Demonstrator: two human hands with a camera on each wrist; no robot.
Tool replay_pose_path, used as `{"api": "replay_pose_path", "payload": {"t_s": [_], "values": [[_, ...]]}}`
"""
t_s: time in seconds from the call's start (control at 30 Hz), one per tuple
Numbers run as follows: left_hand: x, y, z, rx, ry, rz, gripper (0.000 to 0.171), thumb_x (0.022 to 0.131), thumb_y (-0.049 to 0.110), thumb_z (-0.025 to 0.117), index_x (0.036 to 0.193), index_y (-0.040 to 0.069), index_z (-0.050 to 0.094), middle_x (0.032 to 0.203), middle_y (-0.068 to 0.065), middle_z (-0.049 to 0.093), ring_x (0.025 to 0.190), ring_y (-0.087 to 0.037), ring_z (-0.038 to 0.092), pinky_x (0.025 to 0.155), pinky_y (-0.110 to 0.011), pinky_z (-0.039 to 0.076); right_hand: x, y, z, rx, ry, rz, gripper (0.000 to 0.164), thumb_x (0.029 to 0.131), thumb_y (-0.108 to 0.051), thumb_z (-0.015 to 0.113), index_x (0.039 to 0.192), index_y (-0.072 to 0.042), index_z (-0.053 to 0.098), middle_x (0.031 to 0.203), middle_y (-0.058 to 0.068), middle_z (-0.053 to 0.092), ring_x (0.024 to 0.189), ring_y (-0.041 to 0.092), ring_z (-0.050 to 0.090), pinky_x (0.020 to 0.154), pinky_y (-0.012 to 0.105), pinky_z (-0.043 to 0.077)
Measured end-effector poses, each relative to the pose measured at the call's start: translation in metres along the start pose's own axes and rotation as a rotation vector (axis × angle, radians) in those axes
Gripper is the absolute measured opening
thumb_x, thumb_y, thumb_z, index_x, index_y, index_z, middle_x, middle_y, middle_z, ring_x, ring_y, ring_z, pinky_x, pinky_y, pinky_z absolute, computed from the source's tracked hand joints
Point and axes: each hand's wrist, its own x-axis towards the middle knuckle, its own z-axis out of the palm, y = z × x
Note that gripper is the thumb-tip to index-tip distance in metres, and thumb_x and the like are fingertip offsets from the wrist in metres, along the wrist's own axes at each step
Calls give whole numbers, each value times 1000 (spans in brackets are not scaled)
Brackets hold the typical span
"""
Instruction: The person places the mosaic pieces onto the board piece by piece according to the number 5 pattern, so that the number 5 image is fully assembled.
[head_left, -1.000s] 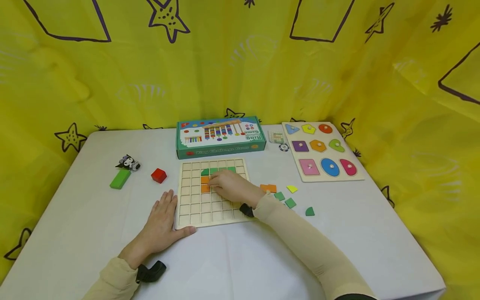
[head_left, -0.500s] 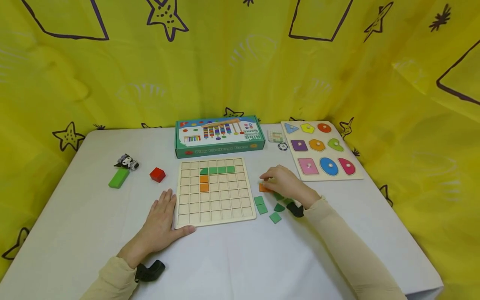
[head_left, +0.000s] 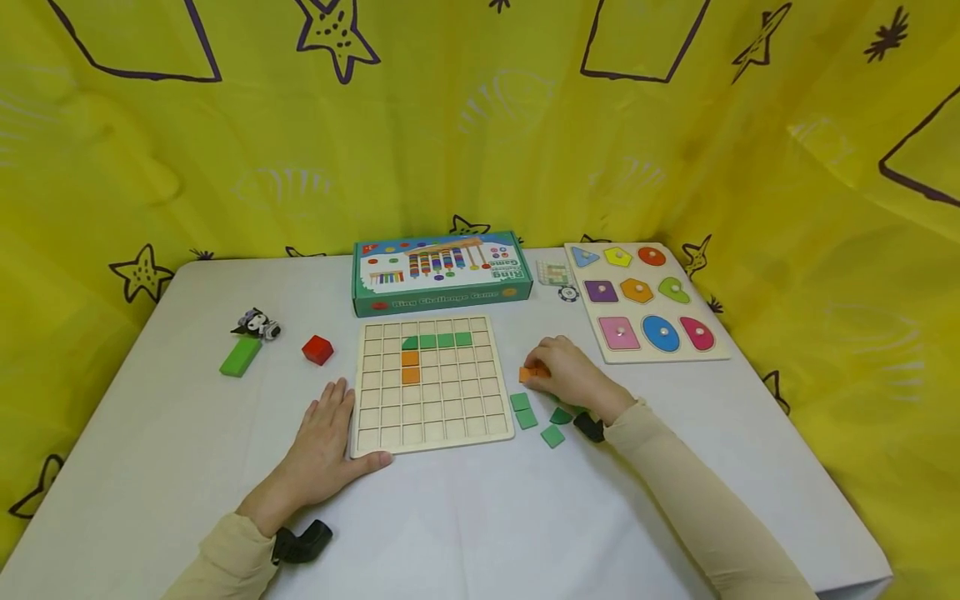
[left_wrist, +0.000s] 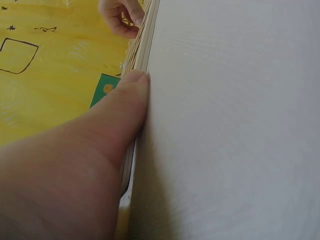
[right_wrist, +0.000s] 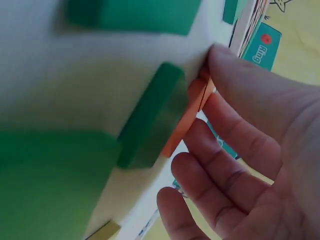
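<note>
A wooden grid board [head_left: 450,414] lies on the table, with several green tiles [head_left: 446,340] in a row and two orange tiles [head_left: 410,367] below the row's left end. My left hand [head_left: 318,446] rests flat at the board's left front corner, its thumb along the front edge. Right of the board, my right hand [head_left: 576,377] pinches an orange tile [right_wrist: 187,122] between thumb and fingers, close to the tabletop. Loose green tiles [head_left: 521,402] and a green quarter-round piece [head_left: 561,416] lie near that hand, which partly hides the pile.
Behind the board stands a green game box [head_left: 442,279]. A shape puzzle board [head_left: 652,302] lies at the back right, beside a small pattern card [head_left: 553,273] and a round chip [head_left: 568,293]. On the left are a red cube [head_left: 318,350], a green block [head_left: 241,357] and a small figurine [head_left: 257,323].
My right hand has moved from the board's orange tiles to the loose pieces on the right, and its fingers have come together on an orange tile. The left hand stays put.
</note>
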Motion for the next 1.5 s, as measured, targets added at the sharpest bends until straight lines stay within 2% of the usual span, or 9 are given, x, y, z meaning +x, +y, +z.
{"api": "replay_pose_path", "payload": {"t_s": [0.1, 0.3, 0.47, 0.67, 0.87, 0.97, 1.1, 1.33, 1.5], "values": [[0, 1, 0, -3, -3, -1, 109, 82, 63, 67, 145, -15, 26, 154, -33, 15, 142, -47, 9, 110, -63, 10, 2, -3, -1, 22, 4, 26, 25, 89, -23, 74, 101, -2, 70, 95, 5, 63, 91, 25, 51, 85, 38, 43], [0, 0, 0, 2, -5, -2, 110, 81, 63, 68, 145, -16, 25, 154, -33, 15, 142, -47, 9, 111, -63, 10, 15, -17, -3, 177, 32, 65, 28, 92, -23, 71, 110, -1, 69, 101, 6, 65, 96, 24, 53, 91, 38, 44], [1, 0, 0, 6, -5, -4, 110, 81, 64, 67, 145, -15, 26, 154, -33, 15, 142, -47, 9, 110, -63, 10, 32, -38, 1, 243, 18, 37, 29, 93, -23, 70, 114, -3, 69, 104, 4, 65, 97, 21, 53, 92, 37, 43], [1, -1, 1, 7, -3, -7, 110, 81, 64, 67, 145, -15, 25, 154, -33, 15, 142, -47, 9, 111, -63, 10, 57, -66, 10, 224, -12, -3, 29, 91, -25, 72, 112, -5, 69, 100, 1, 65, 95, 19, 54, 89, 34, 44], [0, -1, 1, 3, -10, -10, 110, 81, 64, 66, 145, -15, 25, 154, -33, 15, 142, -47, 8, 110, -63, 10, 79, -86, 18, 167, -68, -72, 17, 88, -27, 75, 89, -12, 69, 82, -6, 64, 81, 14, 56, 78, 29, 46], [0, -1, 1, 1, -11, -8, 109, 82, 64, 66, 145, -15, 25, 154, -33, 14, 142, -47, 8, 110, -63, 10, 85, -94, 20, 119, -93, -111, 15, 88, -27, 75, 85, -13, 70, 78, -8, 63, 77, 12, 55, 75, 27, 46], [0, -1, 1, -3, -11, -6, 109, 82, 63, 66, 146, -14, 25, 154, -33, 14, 143, -47, 8, 110, -63, 9, 89, -102, 22, 44, -106, -138, 15, 88, -26, 76, 86, -12, 71, 77, -7, 63, 75, 12, 54, 74, 26, 46], [0, -1, 1, 1, -7, -1, 109, 82, 64, 66, 145, -15, 25, 154, -33, 14, 142, -47, 8, 110, -63, 10, 90, -109, 26, -141, -50, -227, 15, 87, -24, 76, 81, -11, 72, 78, -4, 64, 79, 16, 54, 76, 27, 45], [1, -1, 1, 9, -12, -4, 110, 82, 64, 66, 146, -15, 25, 154, -33, 14, 142, -47, 8, 110, -63, 10, 83, -104, 25, -98, -51, -234, 14, 92, -23, 71, 93, -10, 76, 91, -1, 68, 89, 17, 56, 82, 28, 45]]}}
